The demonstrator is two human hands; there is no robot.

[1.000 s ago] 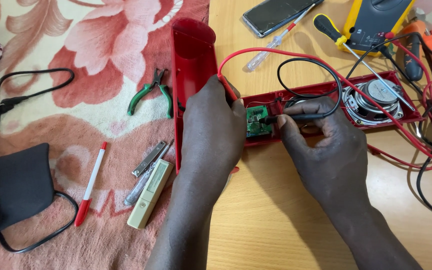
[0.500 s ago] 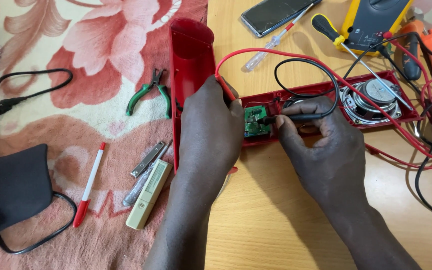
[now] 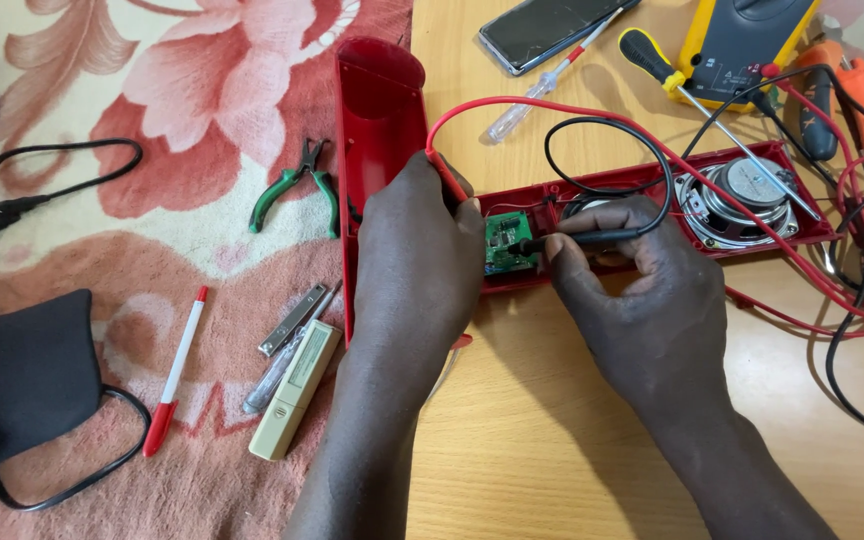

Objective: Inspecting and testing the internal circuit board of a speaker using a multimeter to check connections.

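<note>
A small green circuit board [image 3: 508, 243] sits in the open red plastic speaker housing [image 3: 652, 215], which lies on the wooden bench [image 3: 552, 430] just right of the scene's middle. The black probe [image 3: 577, 239] lies nearly level with its tip on the board's right edge. The right hand [image 3: 642, 300] pinches this probe between thumb and forefinger, the fingers curled narrow around it, the wrist coming up from the lower right. The left hand [image 3: 417, 260] lies palm down, knuckles upward, over the left end of the housing; it grips the red probe [image 3: 449, 178], which pokes out above its fingers, and the forearm runs straight down to the lower edge. Whether the red tip meets the board cannot be told, since the hand hides it.

A round speaker driver [image 3: 737, 200] fills the right part of the housing. The red lead [image 3: 592, 112] and the black lead [image 3: 602, 160] loop over it toward the yellow multimeter [image 3: 742, 40] at the top. The other red shell half [image 3: 377, 150] lies lengthwise beside the left hand. Two screwdrivers [image 3: 697, 95] and a dark phone [image 3: 542, 28] lie near the meter. On the flowered cloth [image 3: 152, 100] to the left are green-handled pliers [image 3: 297, 185], a red-and-white pen [image 3: 174, 375], a pale slim case [image 3: 297, 390] and a black cable [image 3: 52, 160].
</note>
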